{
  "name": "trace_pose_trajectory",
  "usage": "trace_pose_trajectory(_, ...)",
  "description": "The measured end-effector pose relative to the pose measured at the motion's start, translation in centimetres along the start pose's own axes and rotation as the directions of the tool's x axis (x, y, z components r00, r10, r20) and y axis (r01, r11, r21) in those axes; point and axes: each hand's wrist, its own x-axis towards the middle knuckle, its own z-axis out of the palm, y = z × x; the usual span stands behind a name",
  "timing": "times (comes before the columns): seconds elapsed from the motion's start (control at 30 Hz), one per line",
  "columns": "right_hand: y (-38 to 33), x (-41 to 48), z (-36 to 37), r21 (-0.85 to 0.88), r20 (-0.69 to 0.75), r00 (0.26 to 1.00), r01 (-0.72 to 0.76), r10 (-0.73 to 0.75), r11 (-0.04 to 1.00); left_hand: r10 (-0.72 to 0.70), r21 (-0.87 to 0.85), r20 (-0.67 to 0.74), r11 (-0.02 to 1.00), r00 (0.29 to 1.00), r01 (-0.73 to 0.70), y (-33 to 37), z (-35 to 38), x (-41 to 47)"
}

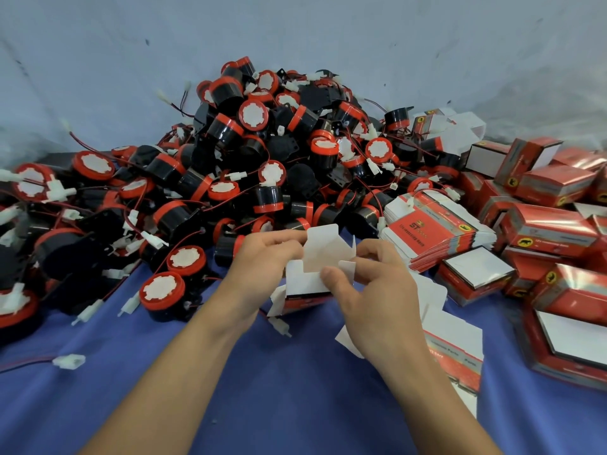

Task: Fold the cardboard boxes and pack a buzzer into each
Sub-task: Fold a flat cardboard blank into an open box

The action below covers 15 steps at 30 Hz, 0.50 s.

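1 open-flapped box (302, 284) gripped by left hand (262, 259), right hand (377, 285); contents hidden.

Pale scuffed wall (98, 60) behind blue-covered table (279, 389).

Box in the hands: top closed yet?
Open. White top flaps of the box stand up untucked, pinched by left hand and right hand.

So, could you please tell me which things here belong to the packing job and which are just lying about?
Job: half-folded box, gripped by left hand and right hand; buzzer pile; stack of flat boxes; assembled boxes.
Lying about: blue table cloth; grey backdrop.
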Motion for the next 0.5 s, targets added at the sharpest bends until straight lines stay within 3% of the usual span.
trace_pose_trajectory(0.13,-0.3,0.2,-0.3,0.076,-0.031,0.993,-0.115,0.118,0.990,0.060,0.069,-0.179,0.996,0.982,-0.048,-0.4,-0.2,0.4)
trace_pose_trajectory(0.33,-0.5,-0.2,0.4,0.135,-0.147,0.985,-0.073,0.092,0.988,0.272,0.277,-0.398,0.946,0.876,-0.168,-1.3,2.4,-0.9)
trace_pose_trajectory(0.5,0.2,-0.1,1.0,0.052,-0.043,0.996,-0.079,0.081,0.996,0.425,0.469,-0.413,0.857,0.806,-0.211,-2.6,2.8,-1.1)
